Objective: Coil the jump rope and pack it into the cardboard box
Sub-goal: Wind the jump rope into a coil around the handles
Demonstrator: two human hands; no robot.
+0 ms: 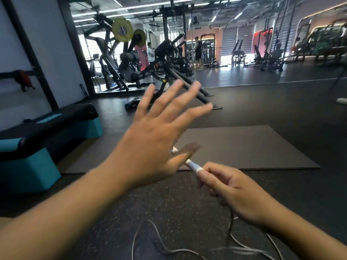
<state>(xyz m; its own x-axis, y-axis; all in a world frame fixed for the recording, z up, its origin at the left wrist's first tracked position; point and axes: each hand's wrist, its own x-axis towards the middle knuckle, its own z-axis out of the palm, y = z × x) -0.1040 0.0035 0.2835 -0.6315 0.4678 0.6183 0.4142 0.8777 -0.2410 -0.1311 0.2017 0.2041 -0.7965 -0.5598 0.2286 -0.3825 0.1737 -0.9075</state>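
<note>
The right hand [231, 186] is seen at near right, its fingers curled around the white handle [193, 166] of the jump rope. The handle's far tip is partly hidden behind the left hand [150, 141], which is raised at centre with all fingers spread and straight, holding nothing. The grey cord [169, 248] is noted trailing in loose loops on the speckled floor [178, 203] below the hands. A dark mat [253, 147] lies beyond. A teal step platform [37, 147] stands at left.
</note>
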